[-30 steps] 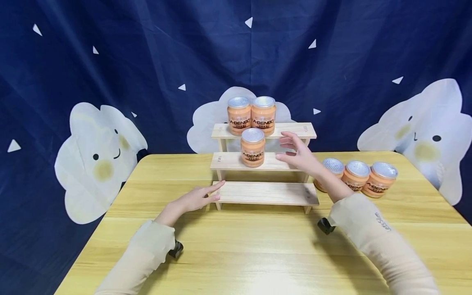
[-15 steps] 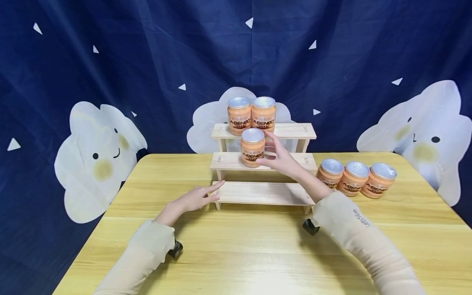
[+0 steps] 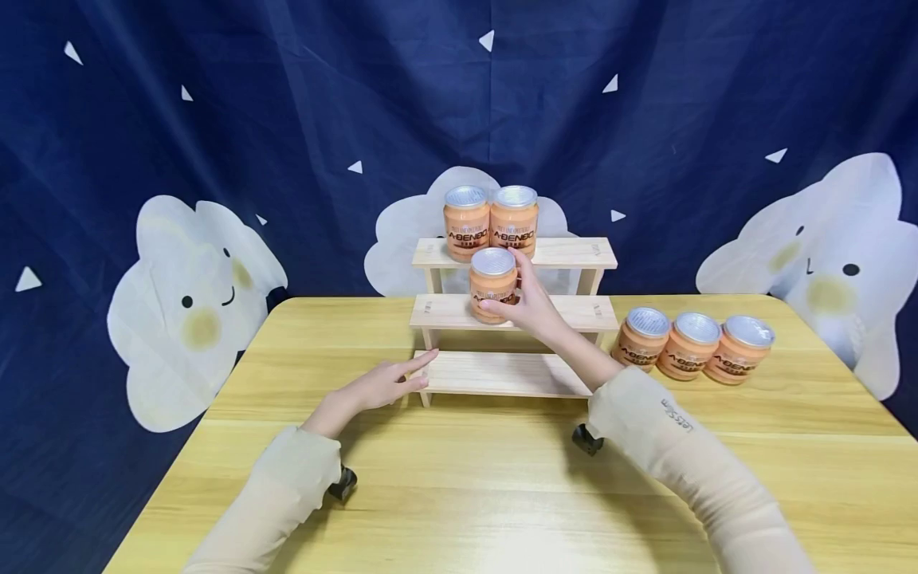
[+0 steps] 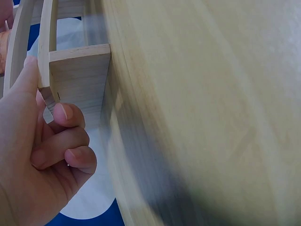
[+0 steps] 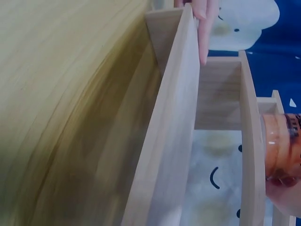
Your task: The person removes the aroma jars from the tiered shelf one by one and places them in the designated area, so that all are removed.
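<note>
A three-tier wooden stand (image 3: 502, 373) stands on the table. On its middle tier sits an orange jar (image 3: 491, 275) with a silver lid, and my right hand (image 3: 534, 307) grips its right side, thumb across the front. The same jar (image 5: 278, 146) shows at the edge of the right wrist view, with part of that hand below it. My left hand (image 3: 376, 387) holds the left end of the bottom tier. In the left wrist view, one finger of the left hand (image 4: 51, 150) reaches along the tier's end while the others curl beneath.
Two matching jars, one on the left (image 3: 466, 227) and one on the right (image 3: 513, 219), stand side by side on the top tier. Three more jars (image 3: 688, 347) stand in a row on the table (image 3: 459, 478), right of the stand. A dark blue curtain (image 3: 323, 96) hangs behind.
My right hand has moved left from beside the jar and taken hold of it on the middle tier. My left hand stays at the bottom tier's end.
</note>
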`<state>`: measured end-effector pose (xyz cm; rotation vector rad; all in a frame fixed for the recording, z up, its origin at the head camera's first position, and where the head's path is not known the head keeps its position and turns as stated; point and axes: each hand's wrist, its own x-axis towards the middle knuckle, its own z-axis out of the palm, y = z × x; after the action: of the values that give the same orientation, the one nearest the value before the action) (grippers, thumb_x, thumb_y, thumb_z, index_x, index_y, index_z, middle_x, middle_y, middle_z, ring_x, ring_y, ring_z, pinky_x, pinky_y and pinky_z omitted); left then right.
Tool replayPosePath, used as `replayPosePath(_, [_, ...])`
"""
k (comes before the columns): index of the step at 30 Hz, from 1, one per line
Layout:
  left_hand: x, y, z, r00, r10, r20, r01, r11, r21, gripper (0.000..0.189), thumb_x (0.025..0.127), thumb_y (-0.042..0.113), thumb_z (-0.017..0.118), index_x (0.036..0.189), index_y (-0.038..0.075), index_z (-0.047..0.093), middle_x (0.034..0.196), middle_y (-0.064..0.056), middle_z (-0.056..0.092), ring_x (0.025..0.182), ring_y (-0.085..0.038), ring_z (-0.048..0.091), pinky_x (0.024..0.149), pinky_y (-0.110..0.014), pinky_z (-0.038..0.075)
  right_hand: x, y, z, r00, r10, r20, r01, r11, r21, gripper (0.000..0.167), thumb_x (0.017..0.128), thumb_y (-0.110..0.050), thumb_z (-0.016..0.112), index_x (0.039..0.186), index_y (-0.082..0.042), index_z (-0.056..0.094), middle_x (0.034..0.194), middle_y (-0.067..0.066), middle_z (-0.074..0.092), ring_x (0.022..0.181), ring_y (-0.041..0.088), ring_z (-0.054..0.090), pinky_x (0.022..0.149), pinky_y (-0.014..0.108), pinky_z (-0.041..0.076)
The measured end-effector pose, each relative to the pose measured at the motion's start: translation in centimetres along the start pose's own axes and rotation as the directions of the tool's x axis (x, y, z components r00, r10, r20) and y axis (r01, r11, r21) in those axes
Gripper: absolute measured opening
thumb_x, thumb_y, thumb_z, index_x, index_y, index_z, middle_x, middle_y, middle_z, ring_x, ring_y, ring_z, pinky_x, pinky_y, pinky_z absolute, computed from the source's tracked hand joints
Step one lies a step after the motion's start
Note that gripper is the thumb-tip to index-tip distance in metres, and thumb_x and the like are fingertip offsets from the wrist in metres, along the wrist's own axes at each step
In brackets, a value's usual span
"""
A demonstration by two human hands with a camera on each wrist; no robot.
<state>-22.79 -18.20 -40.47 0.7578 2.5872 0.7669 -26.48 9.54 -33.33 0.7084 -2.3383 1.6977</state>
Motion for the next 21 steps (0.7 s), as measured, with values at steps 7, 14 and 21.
replayPosePath(7, [0.0, 0.0, 0.0, 1.000, -0.006, 0.004, 0.006, 1.000, 0.009, 0.059, 0.094, 0.049, 0.041, 0.146, 0.028, 0.022, 0.050, 0.004, 0.037, 0.041, -0.009, 0.038, 0.057, -0.029, 0.042, 0.0, 0.1, 0.5, 0.997, -0.036, -0.062, 0.032, 0.998, -0.060, 0.082, 0.073, -0.007, 0.076, 0.137, -0.005, 0.025, 0.128, 0.019, 0.043, 0.118, 0.030, 0.042, 0.098, 0.046, 0.033])
replayPosePath(14, [0.0, 0.2, -0.1, 1.000, 0.001, 0.006, -0.001, 1.000, 0.003, 0.060, 0.094, 0.048, 0.042, 0.146, 0.026, 0.022, 0.050, 0.003, 0.038, 0.041, -0.011, 0.039, 0.058, -0.030, 0.042, -0.4, 0.2, 0.1, 0.997, -0.011, -0.076, 0.007, 0.999, -0.053, 0.084, 0.073, -0.009, 0.077, 0.139, -0.008, 0.024, 0.125, 0.019, 0.043, 0.113, 0.030, 0.044, 0.094, 0.046, 0.037])
replayPosePath(21, [0.0, 0.1, -0.1, 1.000, -0.006, 0.008, 0.005, 1.000, 0.014, 0.060, 0.094, 0.049, 0.041, 0.146, 0.027, 0.022, 0.050, 0.003, 0.038, 0.042, -0.010, 0.038, 0.059, -0.029, 0.041, -1.4, -0.6, -0.7, 0.996, 0.050, -0.074, -0.054, 0.998, -0.043, 0.086, 0.076, -0.007, 0.074, 0.142, -0.007, 0.019, 0.128, 0.022, 0.040, 0.108, 0.033, 0.045, 0.085, 0.042, 0.041])
